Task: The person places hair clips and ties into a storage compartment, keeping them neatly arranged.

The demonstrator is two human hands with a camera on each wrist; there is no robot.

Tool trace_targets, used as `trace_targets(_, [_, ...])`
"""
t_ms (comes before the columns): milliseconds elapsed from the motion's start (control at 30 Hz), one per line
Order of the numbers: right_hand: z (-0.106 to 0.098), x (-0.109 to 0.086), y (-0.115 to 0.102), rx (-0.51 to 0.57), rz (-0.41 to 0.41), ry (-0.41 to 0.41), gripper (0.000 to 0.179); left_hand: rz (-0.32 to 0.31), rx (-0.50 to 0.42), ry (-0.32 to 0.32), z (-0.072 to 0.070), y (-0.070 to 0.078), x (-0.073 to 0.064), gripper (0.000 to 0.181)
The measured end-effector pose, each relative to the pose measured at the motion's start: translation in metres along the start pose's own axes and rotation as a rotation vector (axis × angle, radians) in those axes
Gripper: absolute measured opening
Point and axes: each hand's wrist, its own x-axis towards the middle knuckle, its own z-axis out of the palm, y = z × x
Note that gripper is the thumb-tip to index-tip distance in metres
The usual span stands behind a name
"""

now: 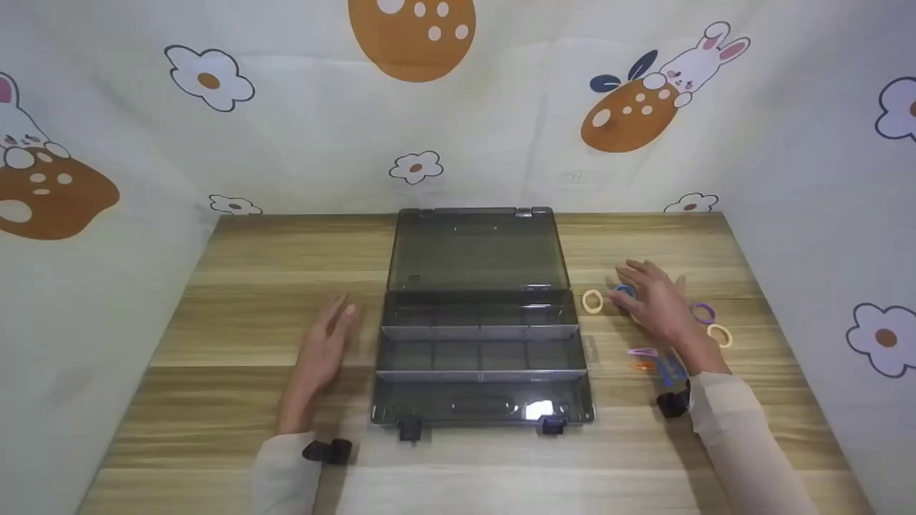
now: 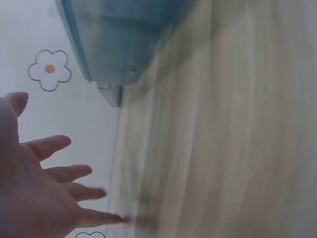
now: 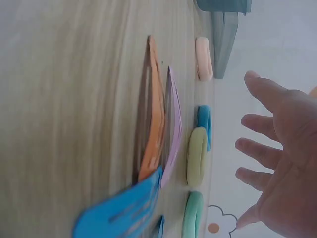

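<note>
The person wears long sleeves of plain, off-white fabric: the left sleeve (image 1: 285, 478) ends at the wrist, and so does the right sleeve (image 1: 748, 443), which shows soft creases. At the left wrist sits a small, black, blocky device (image 1: 328, 451); a second small, black device (image 1: 673, 403) sits at the right wrist, its finer details too small to tell. The left hand (image 1: 322, 354) and right hand (image 1: 660, 306) are bare, with slim, tapering fingers.
</note>
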Motion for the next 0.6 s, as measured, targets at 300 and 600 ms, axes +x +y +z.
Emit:
trace_targets(300, [0.009,0.016,-0.005,0.067,-0.093,0.023,0.043,-0.011,-0.231,-0.054,0.014,0.007,-0.01,0.054])
trace_targets(600, [0.012,0.026,-0.003,0.136,-0.046,-0.058,0.039,-0.05,-0.292,-0.098,0.032,-0.003,-0.008,0.049])
